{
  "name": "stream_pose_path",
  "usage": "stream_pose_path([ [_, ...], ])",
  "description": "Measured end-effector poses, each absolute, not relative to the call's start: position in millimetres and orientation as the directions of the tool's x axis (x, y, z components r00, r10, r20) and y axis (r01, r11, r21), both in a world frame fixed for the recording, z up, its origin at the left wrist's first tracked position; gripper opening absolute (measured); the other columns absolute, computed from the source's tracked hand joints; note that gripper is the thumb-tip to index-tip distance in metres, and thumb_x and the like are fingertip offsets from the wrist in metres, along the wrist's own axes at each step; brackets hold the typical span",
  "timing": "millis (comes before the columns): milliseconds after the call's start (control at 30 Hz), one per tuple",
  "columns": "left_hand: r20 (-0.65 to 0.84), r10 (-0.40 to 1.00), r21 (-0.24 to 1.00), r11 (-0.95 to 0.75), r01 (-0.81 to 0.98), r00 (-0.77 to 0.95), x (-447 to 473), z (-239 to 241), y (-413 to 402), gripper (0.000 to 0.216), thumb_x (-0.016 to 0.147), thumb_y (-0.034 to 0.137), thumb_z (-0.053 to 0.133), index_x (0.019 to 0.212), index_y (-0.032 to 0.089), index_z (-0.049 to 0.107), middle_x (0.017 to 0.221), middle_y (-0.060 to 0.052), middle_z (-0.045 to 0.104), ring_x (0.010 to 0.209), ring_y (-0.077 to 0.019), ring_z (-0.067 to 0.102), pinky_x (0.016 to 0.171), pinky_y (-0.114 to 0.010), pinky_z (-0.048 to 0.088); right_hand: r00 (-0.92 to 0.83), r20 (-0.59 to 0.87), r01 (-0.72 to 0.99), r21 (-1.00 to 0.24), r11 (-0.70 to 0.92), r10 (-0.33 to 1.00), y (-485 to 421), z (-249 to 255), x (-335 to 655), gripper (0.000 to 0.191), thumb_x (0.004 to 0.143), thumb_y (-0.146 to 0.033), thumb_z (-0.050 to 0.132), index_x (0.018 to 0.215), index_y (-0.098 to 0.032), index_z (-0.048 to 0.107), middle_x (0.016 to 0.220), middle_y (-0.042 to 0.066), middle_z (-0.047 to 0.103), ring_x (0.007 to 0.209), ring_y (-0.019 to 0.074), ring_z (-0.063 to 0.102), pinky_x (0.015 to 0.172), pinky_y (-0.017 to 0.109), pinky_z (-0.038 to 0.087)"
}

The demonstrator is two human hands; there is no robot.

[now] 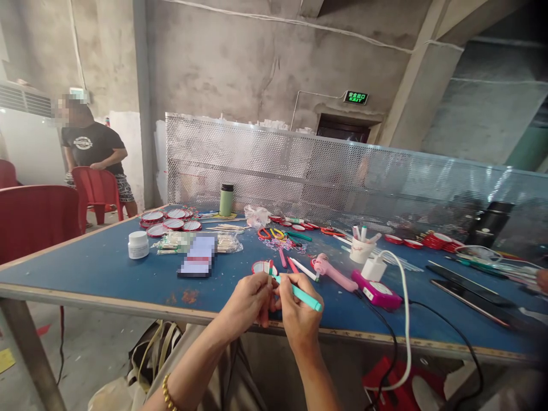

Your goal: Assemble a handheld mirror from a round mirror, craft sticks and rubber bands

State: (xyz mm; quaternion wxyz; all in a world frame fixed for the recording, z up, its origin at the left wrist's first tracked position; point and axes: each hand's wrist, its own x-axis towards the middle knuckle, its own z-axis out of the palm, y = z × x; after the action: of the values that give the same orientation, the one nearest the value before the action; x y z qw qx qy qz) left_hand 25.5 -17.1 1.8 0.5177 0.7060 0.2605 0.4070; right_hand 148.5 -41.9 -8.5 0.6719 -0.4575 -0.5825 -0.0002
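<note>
My left hand (250, 302) and my right hand (297, 314) meet just above the near edge of the blue table (107, 268). My right hand is closed round a teal pen-like stick (299, 292) that slants up to the left. My left hand pinches a thin red stick (269, 274) right at the teal stick's tip. A small red-rimmed round disc (260, 266) lies on the table just beyond my fingers. Loose red and white sticks (297, 266) lie to its right.
On the table: a white jar (138, 244), red-rimmed discs (169, 221), a green flask (226, 200), a pink tool (331, 271), a magenta device (377, 291) with white charger and cable, a cup of sticks (362, 248). Perforated metal screen behind. A person stands by red chairs (36, 220), left.
</note>
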Motion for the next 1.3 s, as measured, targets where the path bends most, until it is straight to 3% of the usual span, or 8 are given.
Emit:
stream_pose_path([
  [600, 0.332, 0.785, 0.933, -0.353, -0.063, 0.523, 25.7, -1.3, -15.3, 0.034, 0.093, 0.044, 0.041, 0.071, 0.019, 0.046, 0.045, 0.004, 0.051, 0.037, -0.0095, 0.048, 0.042, -0.019, 0.029, 0.295, 0.804, 0.57, -0.581, 0.581, 0.515, -43.1, -8.2, 148.7, 0.025, 0.093, -0.031, 0.054, 0.072, -0.018, 0.057, 0.054, -0.002, 0.061, 0.038, 0.0091, 0.053, 0.043, 0.02, 0.044],
  [833, 0.316, 0.786, 0.944, -0.318, -0.091, 0.531, 25.2, 1.3, -17.5, 0.036, 0.092, 0.048, 0.042, 0.075, 0.017, 0.05, 0.058, 0.003, 0.057, 0.038, -0.0085, 0.051, 0.04, -0.019, 0.029, 0.347, 0.777, 0.515, -0.626, 0.586, 0.525, -44.1, -7.6, 146.6, 0.026, 0.093, -0.034, 0.054, 0.072, -0.018, 0.057, 0.054, -0.002, 0.06, 0.038, 0.0091, 0.051, 0.041, 0.02, 0.043],
  [1067, 0.33, 0.779, 0.937, -0.337, -0.088, 0.534, 24.9, -1.3, -16.4, 0.037, 0.092, 0.049, 0.044, 0.075, 0.017, 0.05, 0.058, 0.003, 0.056, 0.038, -0.0083, 0.052, 0.041, -0.02, 0.03, 0.363, 0.773, 0.5, -0.633, 0.591, 0.52, -44.5, -9.8, 145.9, 0.027, 0.093, -0.034, 0.053, 0.071, -0.019, 0.055, 0.054, -0.002, 0.059, 0.04, 0.0092, 0.05, 0.043, 0.02, 0.043],
  [1300, 0.302, 0.781, 0.945, -0.319, -0.067, 0.546, 23.7, 0.4, -18.3, 0.039, 0.091, 0.05, 0.047, 0.073, 0.016, 0.053, 0.046, 0.004, 0.053, 0.036, -0.0087, 0.048, 0.042, -0.019, 0.029, 0.392, 0.743, 0.439, -0.669, 0.6, 0.542, -45.0, -10.9, 145.7, 0.028, 0.093, -0.035, 0.053, 0.071, -0.018, 0.056, 0.054, -0.003, 0.058, 0.039, 0.0087, 0.05, 0.043, 0.02, 0.043],
])
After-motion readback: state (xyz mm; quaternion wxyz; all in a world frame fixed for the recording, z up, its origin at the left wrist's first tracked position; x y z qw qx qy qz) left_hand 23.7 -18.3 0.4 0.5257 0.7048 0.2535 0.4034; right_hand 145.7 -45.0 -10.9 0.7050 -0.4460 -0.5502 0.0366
